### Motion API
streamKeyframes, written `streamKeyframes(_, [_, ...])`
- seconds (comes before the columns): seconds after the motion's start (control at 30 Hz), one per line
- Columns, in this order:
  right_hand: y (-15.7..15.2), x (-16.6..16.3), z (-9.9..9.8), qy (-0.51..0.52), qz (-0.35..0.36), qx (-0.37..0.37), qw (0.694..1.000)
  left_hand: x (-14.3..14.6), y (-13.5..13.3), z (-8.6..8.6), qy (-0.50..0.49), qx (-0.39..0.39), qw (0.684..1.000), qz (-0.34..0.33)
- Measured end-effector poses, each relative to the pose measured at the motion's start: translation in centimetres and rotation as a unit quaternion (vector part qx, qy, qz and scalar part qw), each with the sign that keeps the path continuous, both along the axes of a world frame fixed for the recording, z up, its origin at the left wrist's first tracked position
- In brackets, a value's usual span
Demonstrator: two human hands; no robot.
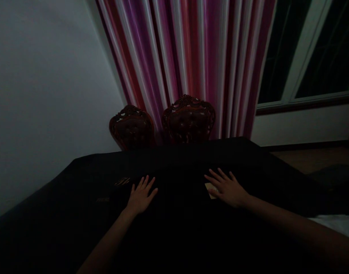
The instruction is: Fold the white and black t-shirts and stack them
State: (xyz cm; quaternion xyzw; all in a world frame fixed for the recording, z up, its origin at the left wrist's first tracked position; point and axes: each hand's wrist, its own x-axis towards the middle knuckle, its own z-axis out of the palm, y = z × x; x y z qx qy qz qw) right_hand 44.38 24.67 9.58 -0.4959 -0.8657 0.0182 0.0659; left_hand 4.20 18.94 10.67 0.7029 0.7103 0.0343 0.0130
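Observation:
My left hand (pixel 140 196) is spread out, palm down, over the black cloth (pixel 177 236) that covers the table. Gold lettering (pixel 122 181) on dark material shows just left of its fingers. Farther right, my right hand (pixel 228 189) also lies with its fingers apart. Beneath its thumb and palm is a small pale yellow, flat piece (pixel 209 186), partly covered by the hand; its kind is too dark to make out. Neither hand is closed around anything.
Two carved wooden chairs with dark tufted backs, a left chair (pixel 131 127) and a right chair (pixel 189 121), stand beyond the table. Behind them hangs a striped curtain (pixel 188 49). A white cloth (pixel 338 224) shows at the right edge. The room is dim.

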Motion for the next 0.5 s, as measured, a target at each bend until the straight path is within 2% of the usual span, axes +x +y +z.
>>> streamKeyframes(0.07, [0.0,-0.1,0.1,-0.009,-0.025,-0.007,1.000,0.0,0.1,-0.1,0.002,0.004,1.000,-0.002])
streamKeyframes(0.23, [-0.1,-0.2,0.0,-0.018,-0.146,0.000,0.989,-0.1,0.1,-0.4,0.017,0.011,1.000,0.002])
streamKeyframes(0.3, [-0.1,-0.2,-0.1,-0.015,-0.159,-0.001,0.987,0.0,-0.1,-0.1,0.040,0.005,0.999,0.005])
streamKeyframes(0.4, [-0.1,-0.3,0.2,-0.014,-0.151,-0.020,0.988,1.1,-0.5,1.7,0.069,-0.006,0.998,0.013])
streamKeyframes(0.5, [0.4,-0.2,1.3,-0.014,-0.150,-0.077,0.986,3.7,-1.2,4.7,0.085,-0.006,0.996,0.007])
